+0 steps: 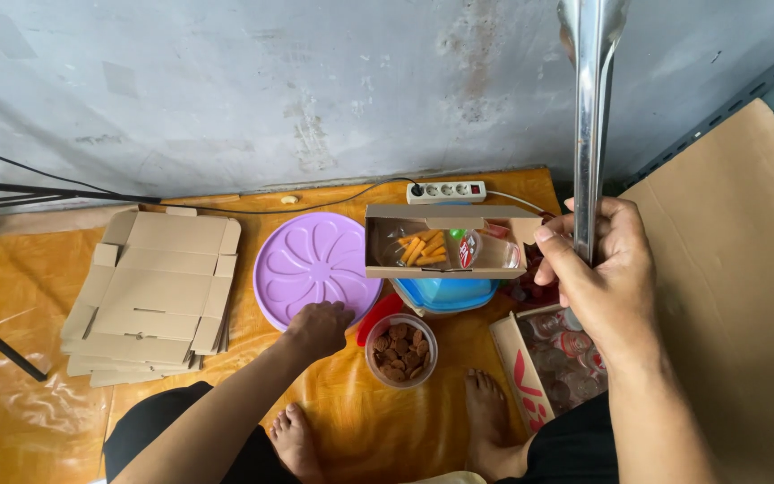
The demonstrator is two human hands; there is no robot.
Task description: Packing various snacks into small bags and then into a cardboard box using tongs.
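Landmark: purple lid (313, 265). Packages only.
- Stack of flat brown cardboard blanks (150, 296), unfolded, laid just left of the lid.
- Open brown carton (445, 242), rectangular, seen right of the lid, set on a blue tub; orange sticks and a clear cup with a red-white label (466, 252) held inside.
- Round clear jar (400, 350) of brown cookies, found below-right of the lid.
- Cardboard tray (523, 372) with red print, placed far right of the lid, packed with sealed cups.

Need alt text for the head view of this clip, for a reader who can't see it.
Seated on an orange floor mat, a person's right hand grips metal tongs upright, while the left hand rests by a purple lid. Nearby are a tub of brown cookies, an open cardboard box with snacks and flat cardboard boxes.
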